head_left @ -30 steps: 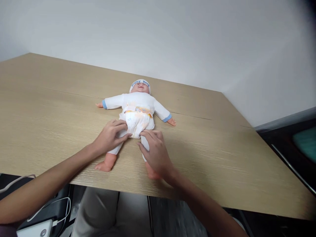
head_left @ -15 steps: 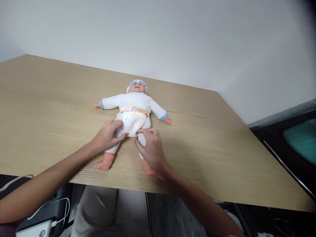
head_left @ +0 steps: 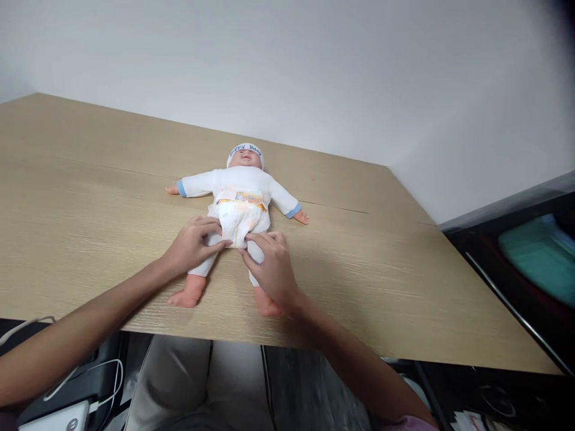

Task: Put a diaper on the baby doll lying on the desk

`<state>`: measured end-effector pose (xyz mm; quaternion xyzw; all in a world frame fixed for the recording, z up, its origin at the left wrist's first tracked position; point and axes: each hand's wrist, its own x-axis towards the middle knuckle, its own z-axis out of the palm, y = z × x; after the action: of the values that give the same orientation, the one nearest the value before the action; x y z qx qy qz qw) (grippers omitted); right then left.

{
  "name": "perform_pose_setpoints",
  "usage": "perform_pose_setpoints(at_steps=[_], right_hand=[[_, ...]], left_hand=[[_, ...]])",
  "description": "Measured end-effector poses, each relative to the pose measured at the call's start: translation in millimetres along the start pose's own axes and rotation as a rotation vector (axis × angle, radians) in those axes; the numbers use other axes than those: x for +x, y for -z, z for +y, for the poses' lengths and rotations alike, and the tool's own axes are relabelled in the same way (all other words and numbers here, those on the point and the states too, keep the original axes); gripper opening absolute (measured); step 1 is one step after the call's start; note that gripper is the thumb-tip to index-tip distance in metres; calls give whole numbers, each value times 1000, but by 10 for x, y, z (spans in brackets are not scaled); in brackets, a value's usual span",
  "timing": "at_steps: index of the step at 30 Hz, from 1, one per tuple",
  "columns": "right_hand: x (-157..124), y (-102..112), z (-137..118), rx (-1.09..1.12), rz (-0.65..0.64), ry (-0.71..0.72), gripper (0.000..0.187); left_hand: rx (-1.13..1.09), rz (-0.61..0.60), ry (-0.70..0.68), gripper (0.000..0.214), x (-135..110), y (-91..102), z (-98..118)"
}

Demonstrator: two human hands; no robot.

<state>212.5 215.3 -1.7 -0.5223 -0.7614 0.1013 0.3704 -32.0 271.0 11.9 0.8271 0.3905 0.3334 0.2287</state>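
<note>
A baby doll (head_left: 241,179) in a white suit with blue cuffs and a lettered white cap lies on its back, arms spread and feet towards me. Around its hips sits a white diaper (head_left: 233,218) with an orange printed waistband. My left hand (head_left: 197,240) is at the leg edge on the left, thumb and fingers closing on the diaper over the doll's thigh. On the other side my right hand (head_left: 269,260) pinches the diaper's leg edge between thumb and forefinger. Its remaining fingers curl over the doll's leg and partly hide it.
The doll lies on a wide wooden table (head_left: 359,275) with a pale wall (head_left: 287,72) behind. Below the front edge are my legs (head_left: 175,377) and a white power bank (head_left: 58,417) with a cable. A dark cabinet holding green cloth (head_left: 534,251) stands at the right.
The view has shifted slightly, so the doll and hands appear a little further left. Both hands stay at the diaper's leg edges, with barely any movement of the fingers.
</note>
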Motion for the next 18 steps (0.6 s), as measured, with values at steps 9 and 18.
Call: perform_pose_setpoints(at_steps=[9,18], right_hand=[[-55,12,20,22,-15,15,34],[9,-31,33,96,-51,-91,32]], left_hand=[[19,1,-36,28,6,32,17],[19,-49,44,33,65,31,-1]])
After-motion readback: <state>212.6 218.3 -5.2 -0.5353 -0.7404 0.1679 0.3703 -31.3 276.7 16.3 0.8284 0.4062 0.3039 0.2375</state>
